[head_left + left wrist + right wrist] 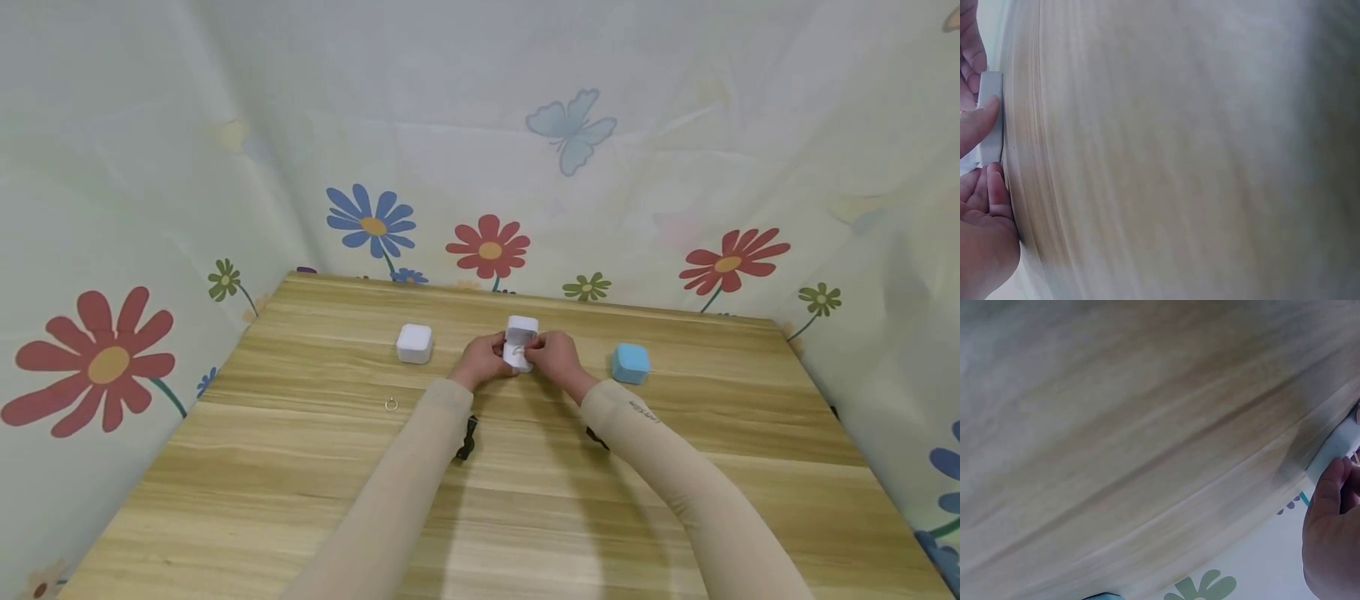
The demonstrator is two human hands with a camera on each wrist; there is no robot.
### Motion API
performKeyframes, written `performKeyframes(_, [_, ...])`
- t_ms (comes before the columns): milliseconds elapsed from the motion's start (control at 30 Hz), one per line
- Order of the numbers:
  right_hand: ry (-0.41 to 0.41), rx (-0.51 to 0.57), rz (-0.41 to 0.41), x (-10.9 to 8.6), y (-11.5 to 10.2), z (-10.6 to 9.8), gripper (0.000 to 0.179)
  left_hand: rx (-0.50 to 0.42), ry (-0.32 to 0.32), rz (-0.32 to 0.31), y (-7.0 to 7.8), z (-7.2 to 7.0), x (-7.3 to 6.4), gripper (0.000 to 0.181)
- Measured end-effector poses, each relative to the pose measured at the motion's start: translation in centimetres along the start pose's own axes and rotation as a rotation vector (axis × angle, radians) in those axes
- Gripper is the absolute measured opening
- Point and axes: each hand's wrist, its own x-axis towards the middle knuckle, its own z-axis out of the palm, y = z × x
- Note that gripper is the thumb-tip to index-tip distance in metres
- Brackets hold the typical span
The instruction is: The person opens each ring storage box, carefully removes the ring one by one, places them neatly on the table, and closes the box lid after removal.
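Near the far middle of the table, a white ring box (522,327) stands with its lid raised. My left hand (478,363) grips it from the left side. At its front opening, my right hand (557,360) pinches a small ring (517,351) between thumb and finger, against the white insert. The left wrist view catches only the side of the ring box (991,140), with fingers around it. In the right wrist view the pinching fingertips touch the ring box (1334,447), and the ring is mostly hidden.
A closed white box (414,343) stands to the left and a closed light blue box (630,363) to the right. Another ring (386,406) lies on the wooden table (315,417) at the left. Behind the table hangs a flower-printed curtain (450,150).
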Motion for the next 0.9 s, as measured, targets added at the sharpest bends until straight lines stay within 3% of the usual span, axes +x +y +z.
performKeyframes(900, [0.021,0.054,0.046,-0.30,-0.13,-0.15,0.018,0.011,0.005,-0.023,-0.15,0.03,0.33,0.078])
